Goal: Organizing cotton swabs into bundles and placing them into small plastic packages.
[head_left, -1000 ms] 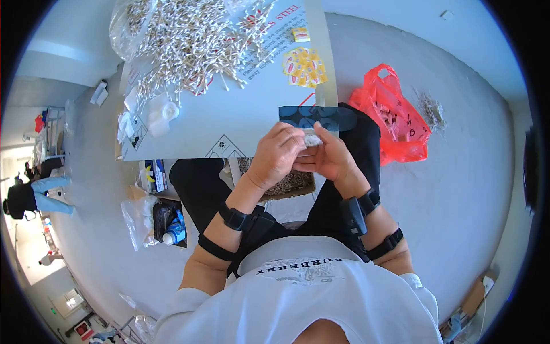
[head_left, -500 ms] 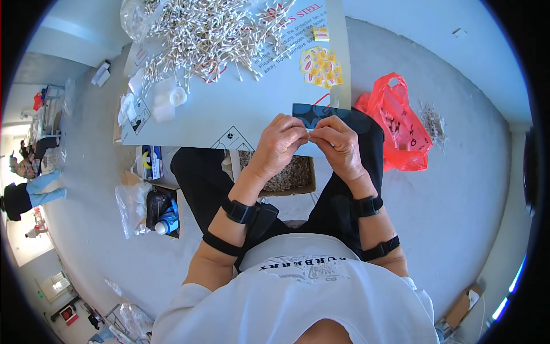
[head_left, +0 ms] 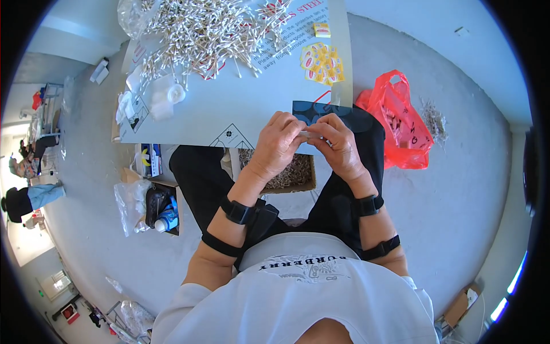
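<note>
My left hand [head_left: 278,144] and my right hand [head_left: 339,146] meet above the near edge of the table. Thumbs and fingers of both are pinched together on a small, pale, slim thing [head_left: 308,135], mostly covered by the fingertips, so I cannot tell its kind. Beyond them a big heap of cotton swabs [head_left: 200,37] covers the far part of the tabletop [head_left: 200,123]. Several yellow-and-white labels [head_left: 322,64] lie spread at the right, with a small stack of labels [head_left: 322,30] farther back. A dark translucent sheet [head_left: 303,110] lies just past my fingers.
A roll of clear film [head_left: 176,93] sits at the table's left. Under the table edge, a cardboard box [head_left: 312,182] holds many small sticks. Right of my leg stands a red plastic bag [head_left: 401,146], beside a pile of swabs [head_left: 434,123]. An open box with a blue bottle [head_left: 166,221] is at left.
Both hands stay together in nearly the same place. The fingers have shifted slightly, and more of the pale thing shows between them.
</note>
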{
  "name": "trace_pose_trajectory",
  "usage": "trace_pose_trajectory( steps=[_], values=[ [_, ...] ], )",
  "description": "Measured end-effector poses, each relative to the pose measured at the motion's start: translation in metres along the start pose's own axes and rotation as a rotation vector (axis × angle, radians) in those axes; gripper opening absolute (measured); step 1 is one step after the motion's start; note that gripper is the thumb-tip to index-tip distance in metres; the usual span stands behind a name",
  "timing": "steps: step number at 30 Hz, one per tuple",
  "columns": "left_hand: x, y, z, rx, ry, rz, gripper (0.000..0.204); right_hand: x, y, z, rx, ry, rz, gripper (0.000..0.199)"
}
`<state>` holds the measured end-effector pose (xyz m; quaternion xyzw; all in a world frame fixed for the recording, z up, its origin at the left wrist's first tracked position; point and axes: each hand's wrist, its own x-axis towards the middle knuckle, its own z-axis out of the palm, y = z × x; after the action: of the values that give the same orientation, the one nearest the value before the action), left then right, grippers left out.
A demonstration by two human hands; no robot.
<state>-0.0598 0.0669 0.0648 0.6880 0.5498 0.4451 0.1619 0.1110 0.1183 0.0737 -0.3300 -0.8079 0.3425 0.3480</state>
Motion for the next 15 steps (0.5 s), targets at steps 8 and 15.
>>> trace_pose_trajectory(
  steps=[8, 15],
  values=[
    [-0.004, -0.0019, -0.0014, -0.14, -0.034, -0.128, 0.025, -0.0065, 0.0035, 0.003, 0.212, 0.041, 0.098, 0.015],
    [0.0004, 0.0072, -0.0029, 0.113, -0.057, 0.062, 0.03, -0.0041, 0.0018, 0.0022, 0.002, 0.04, -0.054, 0.017]
  ],
)
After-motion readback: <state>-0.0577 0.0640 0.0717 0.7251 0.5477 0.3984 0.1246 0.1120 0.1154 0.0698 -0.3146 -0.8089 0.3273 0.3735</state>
